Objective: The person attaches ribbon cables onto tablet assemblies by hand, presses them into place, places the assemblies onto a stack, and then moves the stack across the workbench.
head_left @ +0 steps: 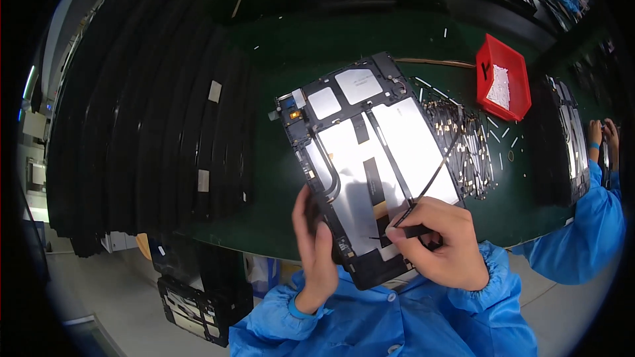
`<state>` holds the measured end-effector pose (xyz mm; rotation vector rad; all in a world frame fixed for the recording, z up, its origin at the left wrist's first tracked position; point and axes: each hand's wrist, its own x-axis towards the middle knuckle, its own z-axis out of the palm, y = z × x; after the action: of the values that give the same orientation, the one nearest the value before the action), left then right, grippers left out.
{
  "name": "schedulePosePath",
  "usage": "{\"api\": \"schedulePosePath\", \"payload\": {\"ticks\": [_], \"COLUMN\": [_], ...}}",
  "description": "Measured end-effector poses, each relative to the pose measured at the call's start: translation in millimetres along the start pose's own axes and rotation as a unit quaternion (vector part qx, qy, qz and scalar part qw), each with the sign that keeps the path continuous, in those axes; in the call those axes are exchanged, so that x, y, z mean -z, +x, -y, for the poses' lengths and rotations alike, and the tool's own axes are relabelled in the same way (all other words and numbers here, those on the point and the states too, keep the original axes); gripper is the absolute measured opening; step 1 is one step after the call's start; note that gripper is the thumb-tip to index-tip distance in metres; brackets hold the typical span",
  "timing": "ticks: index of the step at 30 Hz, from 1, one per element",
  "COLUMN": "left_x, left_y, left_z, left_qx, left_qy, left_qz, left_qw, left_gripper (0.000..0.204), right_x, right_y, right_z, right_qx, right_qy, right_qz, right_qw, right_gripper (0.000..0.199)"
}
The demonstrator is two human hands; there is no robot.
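while the left hand [316, 258] grips the tablet frame [367, 158], the right hand [440, 241] pinches a black cable [433, 175]; the red bin [504, 79] holds white bits, strips [466, 145] between.

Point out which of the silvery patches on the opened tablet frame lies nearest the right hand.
The long silver panel along the frame's right side, ending just above the right hand; the two small square patches sit at the far end.
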<state>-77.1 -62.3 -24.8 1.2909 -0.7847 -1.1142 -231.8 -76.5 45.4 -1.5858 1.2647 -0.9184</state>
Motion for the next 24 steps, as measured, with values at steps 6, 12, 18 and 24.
{"api": "schedulePosePath", "payload": {"ticks": [6,12,18,24], "left_x": [45.9,45.2,44.6,46.7], "left_y": [-15.6,-10.6,-7.5,-4.1], "left_z": [-8.2,-11.7,-13.5,-11.4], "left_qx": [-0.026,-0.001,-0.035,-0.053], "left_qy": [-0.015,-0.013,0.015,0.02], "left_qz": [0.12,0.161,0.175,0.193], "left_qw": [0.992,0.987,0.984,0.98], "left_gripper": [0.022,0.025,0.029,0.034], "right_x": [-8.7,-22.3,-19.2,-15.8], "right_y": [0.9,12.2,15.3,16.5], "right_z": [2.5,4.5,8.3,9.5], "right_qx": [0.055,0.08,0.049,0.032], "right_qy": [-0.055,-0.073,-0.108,-0.114], "right_qz": [-0.002,0.056,0.071,0.096], "right_qw": [0.997,0.993,0.99,0.988], "right_gripper": [0.013,0.014,0.013,0.016]}}
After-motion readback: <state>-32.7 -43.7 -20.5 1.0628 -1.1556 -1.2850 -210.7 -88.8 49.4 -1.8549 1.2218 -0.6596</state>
